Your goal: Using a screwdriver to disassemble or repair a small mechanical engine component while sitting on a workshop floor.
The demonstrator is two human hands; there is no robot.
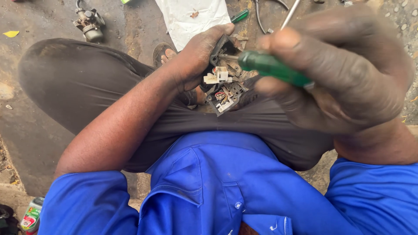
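Sitting over oil-stained concrete ground [48,143], a person in a blue shirt [217,191] and dark trousers [78,82] has one knee drawn up at the left of the view and both hands working above the lap.

Of the two hands, the right hand [344,69] shows larger, close to the camera and somewhat blurred. It is wrapped tight around the green handle of a screwdriver [274,69], whose short metal shaft points left and meets the top of a small switch housing [224,82].

From the other side the left hand [198,54] grips that housing, thumb along its upper edge and fingers closed around its dark casing. The housing sits between the two hands, just above the trousers, opened so that white plastic pieces, small metal contacts and bits of red wire show inside.

On the ground beyond the hands lies a white sheet [191,17], with a second green-handled tool [240,15] just beside its right edge. A small metal carburettor [89,24] sits well apart at the upper left, near a yellow leaf [11,33]. At the lower left corner stands a small can [32,215].
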